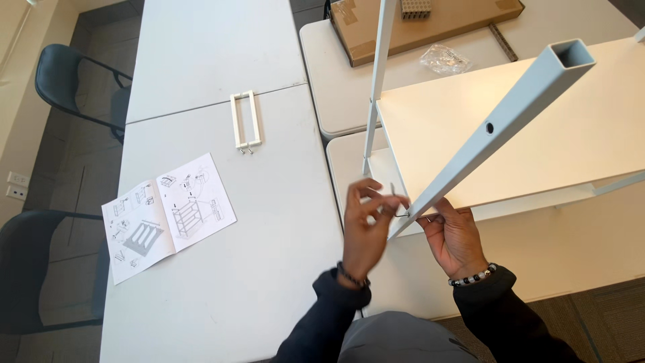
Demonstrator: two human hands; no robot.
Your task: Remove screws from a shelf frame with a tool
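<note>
Where the pale blue square-tube leg (497, 124) slants down toward the person's lap, a small dark hex key (396, 202) sits at its lower end, pinched between the thumb and fingertips of the left hand (366, 225), which is closed on the key's short arm. Just beside it, the right hand (455, 238) curls under the tube's end and the edge of the cream shelf board (510, 128), steadying the joint; whether its fingers actually clamp anything I cannot tell from here. As far as can be judged, the shelf unit is part-built: the board already sits between this leg and a second upright (377, 81), while the fastening at this corner looks to be in hand, and a side hole higher up the leg is unfilled. Loose parts remain: a white ladder-like bracket (244, 121) lies well apart on the grey table (222, 282), near the open instruction leaflet (168, 215), and a clear hardware bag (443, 59) rests by the cardboard box (430, 23) at the far end. Room is tight at the hands, hemmed by the board's edge and the tube, but the grey table to the left offers broad bare surface, with dark chairs (60, 74) beyond its edge.
</note>
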